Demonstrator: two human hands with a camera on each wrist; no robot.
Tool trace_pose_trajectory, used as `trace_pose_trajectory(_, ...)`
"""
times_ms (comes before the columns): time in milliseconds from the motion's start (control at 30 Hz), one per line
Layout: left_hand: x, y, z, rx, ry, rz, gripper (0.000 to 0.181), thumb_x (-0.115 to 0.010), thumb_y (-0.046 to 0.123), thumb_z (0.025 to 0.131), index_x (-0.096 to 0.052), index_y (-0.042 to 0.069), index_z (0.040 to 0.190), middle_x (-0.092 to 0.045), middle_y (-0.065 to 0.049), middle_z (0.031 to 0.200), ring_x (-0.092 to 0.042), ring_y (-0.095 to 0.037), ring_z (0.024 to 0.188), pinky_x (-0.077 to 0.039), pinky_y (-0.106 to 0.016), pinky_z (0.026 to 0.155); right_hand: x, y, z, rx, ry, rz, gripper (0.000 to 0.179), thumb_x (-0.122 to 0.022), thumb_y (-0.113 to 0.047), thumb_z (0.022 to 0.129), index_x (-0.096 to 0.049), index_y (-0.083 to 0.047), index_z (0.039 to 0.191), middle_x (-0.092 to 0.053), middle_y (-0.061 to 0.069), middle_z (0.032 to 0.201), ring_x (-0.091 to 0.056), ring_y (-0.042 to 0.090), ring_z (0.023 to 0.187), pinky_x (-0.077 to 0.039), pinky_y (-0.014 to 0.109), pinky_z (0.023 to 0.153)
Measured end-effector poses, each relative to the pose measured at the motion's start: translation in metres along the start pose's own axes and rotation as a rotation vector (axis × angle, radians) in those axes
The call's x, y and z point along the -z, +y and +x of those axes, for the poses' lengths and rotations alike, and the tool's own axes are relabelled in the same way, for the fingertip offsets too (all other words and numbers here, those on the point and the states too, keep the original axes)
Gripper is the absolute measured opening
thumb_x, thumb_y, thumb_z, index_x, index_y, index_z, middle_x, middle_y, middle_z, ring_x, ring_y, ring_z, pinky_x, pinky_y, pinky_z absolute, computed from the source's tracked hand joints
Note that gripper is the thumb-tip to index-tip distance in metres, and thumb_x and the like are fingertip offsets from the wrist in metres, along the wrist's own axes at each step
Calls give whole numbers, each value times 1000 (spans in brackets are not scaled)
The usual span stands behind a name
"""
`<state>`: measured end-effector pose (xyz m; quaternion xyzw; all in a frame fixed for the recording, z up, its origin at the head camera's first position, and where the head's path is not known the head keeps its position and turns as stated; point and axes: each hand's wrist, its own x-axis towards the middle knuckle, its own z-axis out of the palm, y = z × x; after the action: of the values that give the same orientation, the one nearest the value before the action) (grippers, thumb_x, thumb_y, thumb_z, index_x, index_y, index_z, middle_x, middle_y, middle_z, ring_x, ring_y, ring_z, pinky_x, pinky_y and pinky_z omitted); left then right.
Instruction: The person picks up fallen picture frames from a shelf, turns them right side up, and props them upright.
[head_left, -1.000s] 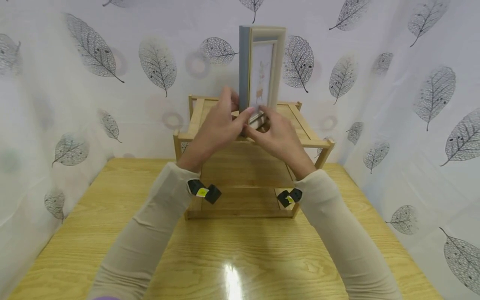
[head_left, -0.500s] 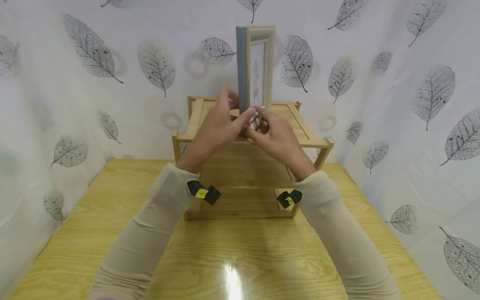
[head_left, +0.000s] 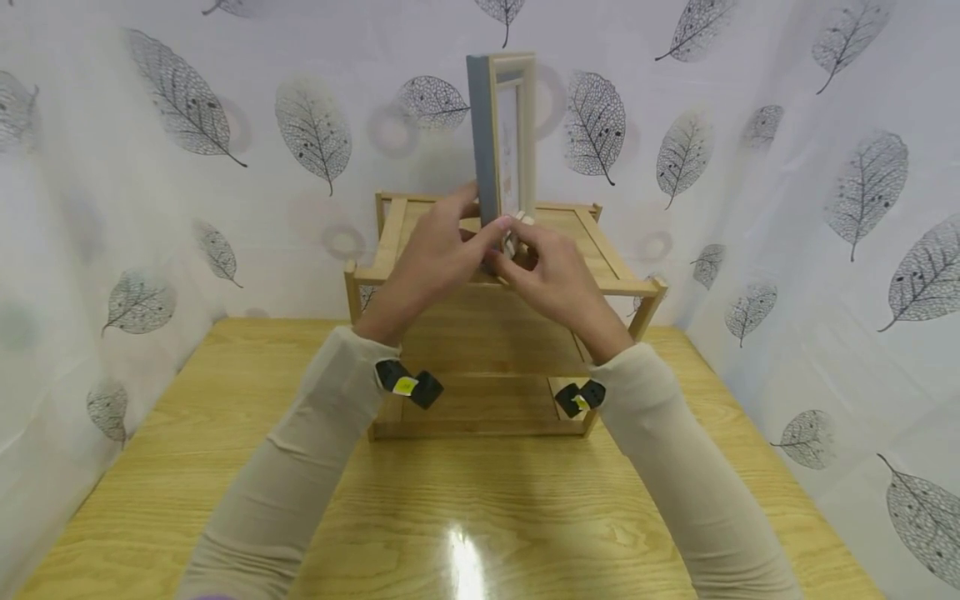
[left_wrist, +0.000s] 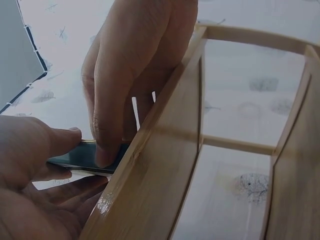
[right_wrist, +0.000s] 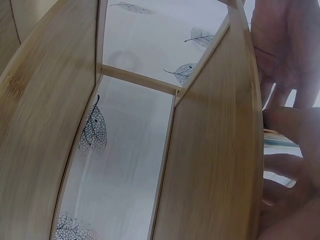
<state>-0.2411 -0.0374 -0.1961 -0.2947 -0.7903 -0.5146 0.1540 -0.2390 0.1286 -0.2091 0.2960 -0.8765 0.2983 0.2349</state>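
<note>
A picture frame point(head_left: 486, 137) with a blue-grey side and a cream front border stands upright on the wooden shelf point(head_left: 588, 242). Its front faces to the right, so its picture shows only as a narrow slanted strip. At the frame's lower left, my left hand point(head_left: 438, 258) holds it with thumb and fingers. My right hand point(head_left: 555, 271) pinches the bottom of the frame near the shelf's front edge, its fingertips close to the left thumb. In the left wrist view, the dark lower end of the picture frame point(left_wrist: 82, 156) lies between both hands. The fingers hide most of the base.
The two-tier shelf stands on a wood-grain table point(head_left: 465, 500), its lower tier point(head_left: 480, 404) beneath the hands. A white curtain point(head_left: 247, 208) printed with leaves surrounds the table at the back and sides. Small black cameras sit at both wrists.
The picture frame has turned so that its front faces further right and looks narrower, with its top shifted slightly left. The left fingers have come down a little; the right hand has hardly moved.
</note>
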Motion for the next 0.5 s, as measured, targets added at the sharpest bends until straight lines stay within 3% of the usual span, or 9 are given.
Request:
trace_pose_trajectory(133, 0, 0, -1, 1, -8, -17, 49, -56, 23, 95, -43, 12, 140, -55, -13, 131, -66, -23, 99, -55, -20, 72, -1, 0, 0, 27, 3, 39, 26, -62, -26, 92, -66, -7, 109, -50, 7, 65, -43, 22, 54, -32, 25, 46)
trace_pose_trajectory(267, 0, 1, -1, 3, -16, -12, 50, -56, 22, 95, -41, 12, 142, -55, -13, 130, -67, -23, 98, -55, -20, 72, -1, -1, 0, 45, -5, 121, 25, -62, -20, 93, -66, -5, 113, -59, 7, 75, -54, 19, 63, -49, 22, 58)
trace_pose_trajectory(367, -1, 1, 0, 2, -23, 4, 52, -55, 22, 96, -38, 13, 144, -55, -12, 131, -66, -22, 99, -55, -20, 74, -1, -1, 0, 51, -5, 137, 23, -61, -17, 93, -66, -5, 112, -61, 7, 80, -57, 16, 70, -53, 26, 64)
trace_pose_trajectory(500, -2, 2, 0, 10, -24, 27, 57, -55, 23, 96, -33, 15, 147, -55, -11, 131, -65, -20, 101, -54, -18, 75, 0, 0, 0, 66, 6, 127, 23, -60, -16, 93, -66, -5, 113, -61, 6, 78, -56, 16, 67, -50, 28, 60)
